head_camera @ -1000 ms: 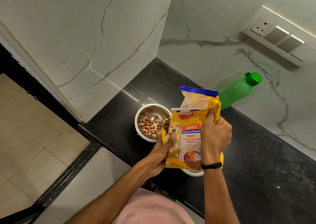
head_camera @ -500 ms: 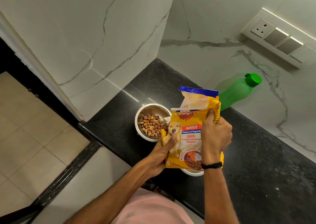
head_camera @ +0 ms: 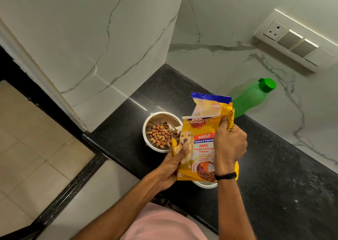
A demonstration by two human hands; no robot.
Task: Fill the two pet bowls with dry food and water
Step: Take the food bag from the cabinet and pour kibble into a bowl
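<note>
Yellow dog-food bag (head_camera: 201, 144), upright with its torn top open, held over the black counter (head_camera: 274, 166). The left hand (head_camera: 172, 168) grips the bag's lower left edge, thumb across the printed dog; the right hand (head_camera: 228, 146) clasps the upper right edge, fingers curled round it. A steel bowl (head_camera: 151, 117) at the bag's 10 o'clock holds kibble (head_camera: 161, 135). Of the second bowl (head_camera: 204, 184) only a rim shows, at 6 o'clock beneath the bag. Green bottle (head_camera: 250, 97) at 1 o'clock, near the wall.

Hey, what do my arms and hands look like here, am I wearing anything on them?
Both forearms are bare, no sleeves in view. The left hand and right hand wear no gloves or visible rings. A thin black wristband circles the right wrist. A pink garment shows at the bottom.
</note>
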